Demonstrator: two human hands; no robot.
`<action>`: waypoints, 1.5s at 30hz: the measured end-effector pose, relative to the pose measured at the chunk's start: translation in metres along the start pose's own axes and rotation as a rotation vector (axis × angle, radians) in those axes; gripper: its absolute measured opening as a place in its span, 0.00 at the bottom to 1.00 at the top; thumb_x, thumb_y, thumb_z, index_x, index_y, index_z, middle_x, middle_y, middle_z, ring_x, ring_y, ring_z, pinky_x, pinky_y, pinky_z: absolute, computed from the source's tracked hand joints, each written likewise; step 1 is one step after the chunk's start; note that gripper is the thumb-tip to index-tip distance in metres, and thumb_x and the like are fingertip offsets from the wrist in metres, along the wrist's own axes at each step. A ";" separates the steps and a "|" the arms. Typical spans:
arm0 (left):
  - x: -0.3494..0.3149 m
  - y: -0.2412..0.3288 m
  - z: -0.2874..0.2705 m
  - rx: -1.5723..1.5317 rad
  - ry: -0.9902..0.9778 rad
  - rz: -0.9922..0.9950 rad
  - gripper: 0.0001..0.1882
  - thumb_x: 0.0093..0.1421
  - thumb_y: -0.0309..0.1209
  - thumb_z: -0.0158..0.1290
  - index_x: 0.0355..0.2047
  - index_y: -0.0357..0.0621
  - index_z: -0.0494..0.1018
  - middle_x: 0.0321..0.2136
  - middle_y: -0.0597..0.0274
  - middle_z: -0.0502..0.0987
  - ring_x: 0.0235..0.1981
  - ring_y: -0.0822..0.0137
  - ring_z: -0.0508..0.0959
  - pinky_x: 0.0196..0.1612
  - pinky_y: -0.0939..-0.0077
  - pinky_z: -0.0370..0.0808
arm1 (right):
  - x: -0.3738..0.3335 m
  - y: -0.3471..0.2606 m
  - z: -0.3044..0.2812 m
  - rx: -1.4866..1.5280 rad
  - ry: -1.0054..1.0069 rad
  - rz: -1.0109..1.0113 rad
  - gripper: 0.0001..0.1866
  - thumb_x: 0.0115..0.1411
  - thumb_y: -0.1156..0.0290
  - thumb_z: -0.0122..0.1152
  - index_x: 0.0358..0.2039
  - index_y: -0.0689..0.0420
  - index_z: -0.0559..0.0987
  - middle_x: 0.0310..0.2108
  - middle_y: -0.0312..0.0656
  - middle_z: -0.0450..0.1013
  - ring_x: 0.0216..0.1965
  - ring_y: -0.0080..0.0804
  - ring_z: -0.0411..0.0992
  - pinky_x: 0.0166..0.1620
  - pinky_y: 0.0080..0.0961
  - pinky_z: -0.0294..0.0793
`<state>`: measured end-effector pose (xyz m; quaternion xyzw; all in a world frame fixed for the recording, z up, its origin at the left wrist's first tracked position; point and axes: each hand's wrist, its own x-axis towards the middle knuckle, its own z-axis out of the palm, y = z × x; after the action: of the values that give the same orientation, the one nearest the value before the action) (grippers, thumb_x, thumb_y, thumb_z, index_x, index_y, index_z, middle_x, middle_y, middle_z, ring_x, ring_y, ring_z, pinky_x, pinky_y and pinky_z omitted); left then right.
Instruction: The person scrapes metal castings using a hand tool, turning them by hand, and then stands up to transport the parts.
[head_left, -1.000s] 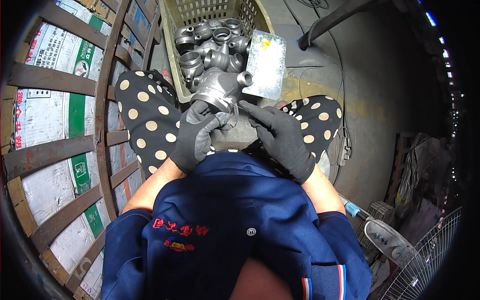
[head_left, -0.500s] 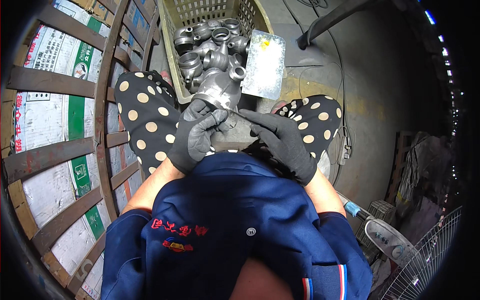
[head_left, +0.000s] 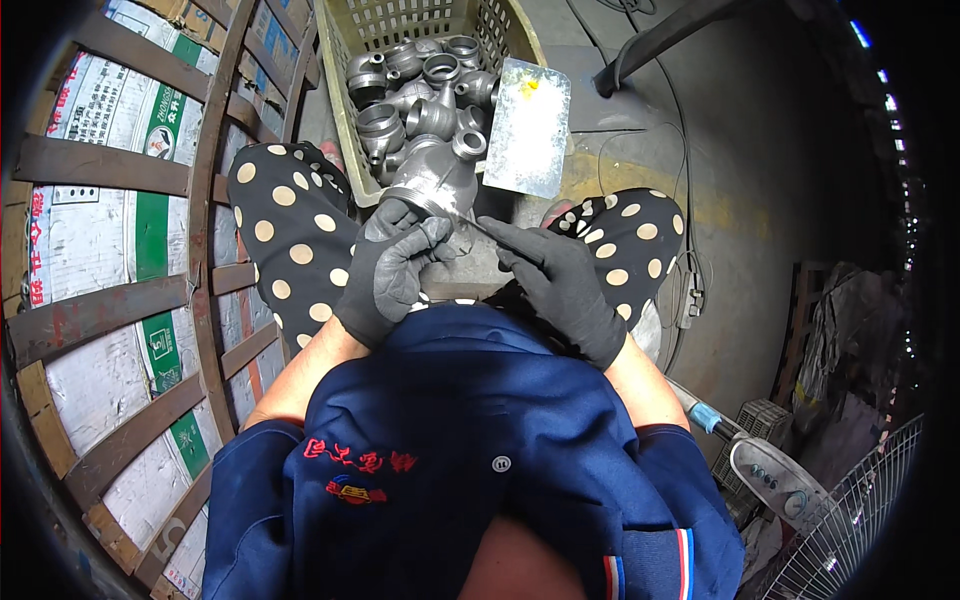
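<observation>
My left hand [head_left: 385, 270], in a dark grey glove, is closed on the lower rim of a grey metal housing [head_left: 432, 178]. The housing has a rounded body, a wide threaded-looking mouth towards me and a small round neck at its far right. A thin rod-like tool [head_left: 468, 219] runs from my right hand [head_left: 562, 285] to the housing's rim; its exact kind is too small to tell. My right hand, gloved too, grips it with the index finger stretched along it. Similar metal housings [head_left: 433, 118] lie heaped in a crate [head_left: 341, 90] just beyond.
A pale rectangular plate [head_left: 528, 130] leans at the crate's right corner. On the left stands a slatted rack [head_left: 200, 230] with boxes behind it. Cables [head_left: 687, 170] and a dark metal leg [head_left: 660, 45] are at the right. A fan [head_left: 850, 520] stands at the lower right.
The housing has turned slightly, its small neck shifting a little to the left. My right hand has moved slightly left with the thin tool. My left hand keeps its hold.
</observation>
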<state>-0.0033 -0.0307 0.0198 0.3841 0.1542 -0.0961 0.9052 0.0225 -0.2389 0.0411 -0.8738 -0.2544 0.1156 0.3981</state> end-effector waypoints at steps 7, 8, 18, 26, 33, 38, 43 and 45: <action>-0.002 -0.003 0.001 0.080 0.001 0.039 0.12 0.60 0.19 0.53 0.44 0.34 0.71 0.35 0.61 0.77 0.30 0.74 0.76 0.34 0.82 0.75 | 0.002 -0.001 -0.002 0.089 0.040 0.097 0.21 0.59 0.71 0.55 0.54 0.48 0.75 0.31 0.44 0.75 0.32 0.40 0.75 0.36 0.33 0.74; -0.003 -0.003 0.000 0.120 0.009 0.053 0.11 0.59 0.20 0.54 0.43 0.35 0.71 0.34 0.62 0.77 0.30 0.75 0.76 0.33 0.82 0.75 | 0.003 -0.002 -0.002 0.046 0.041 0.067 0.23 0.59 0.75 0.53 0.56 0.50 0.75 0.29 0.43 0.75 0.29 0.33 0.74 0.35 0.28 0.73; -0.001 -0.006 -0.003 0.147 0.028 0.055 0.09 0.59 0.20 0.55 0.40 0.35 0.72 0.31 0.63 0.77 0.27 0.75 0.77 0.34 0.82 0.76 | 0.004 -0.004 -0.007 0.086 -0.033 0.057 0.24 0.60 0.78 0.50 0.57 0.51 0.74 0.30 0.43 0.77 0.33 0.27 0.76 0.38 0.24 0.74; 0.000 -0.006 -0.007 0.116 -0.001 0.005 0.11 0.59 0.20 0.54 0.42 0.33 0.72 0.32 0.61 0.78 0.30 0.75 0.78 0.35 0.82 0.77 | 0.006 -0.006 -0.010 0.288 -0.061 0.085 0.20 0.60 0.74 0.51 0.53 0.58 0.75 0.40 0.47 0.78 0.40 0.32 0.76 0.45 0.24 0.74; -0.001 -0.001 -0.004 0.069 -0.040 -0.030 0.13 0.60 0.20 0.53 0.46 0.33 0.70 0.34 0.61 0.78 0.31 0.75 0.78 0.33 0.83 0.78 | 0.002 -0.001 -0.008 0.372 -0.112 0.137 0.18 0.61 0.72 0.50 0.51 0.61 0.76 0.44 0.50 0.78 0.45 0.38 0.77 0.48 0.26 0.74; 0.000 -0.002 -0.007 -0.005 -0.057 -0.062 0.16 0.60 0.19 0.52 0.49 0.33 0.69 0.39 0.59 0.77 0.34 0.75 0.78 0.33 0.84 0.78 | 0.003 -0.006 -0.011 0.411 -0.097 0.162 0.19 0.61 0.73 0.54 0.53 0.61 0.76 0.36 0.38 0.78 0.34 0.17 0.69 0.41 0.16 0.70; 0.002 0.007 -0.011 0.093 -0.115 -0.113 0.20 0.58 0.18 0.54 0.52 0.33 0.68 0.40 0.59 0.78 0.33 0.77 0.77 0.31 0.86 0.75 | 0.006 -0.020 -0.033 0.600 -0.085 0.363 0.24 0.59 0.67 0.61 0.56 0.59 0.73 0.44 0.42 0.78 0.42 0.22 0.73 0.47 0.22 0.72; 0.002 0.007 -0.008 0.156 -0.179 -0.125 0.22 0.57 0.19 0.55 0.53 0.33 0.68 0.40 0.60 0.78 0.32 0.77 0.77 0.30 0.87 0.74 | 0.014 -0.024 -0.041 0.470 0.096 0.290 0.32 0.57 0.66 0.66 0.61 0.58 0.69 0.45 0.40 0.76 0.43 0.20 0.71 0.47 0.20 0.71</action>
<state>-0.0008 -0.0201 0.0181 0.4328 0.0888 -0.1980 0.8750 0.0420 -0.2445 0.0864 -0.7892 -0.0737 0.1856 0.5808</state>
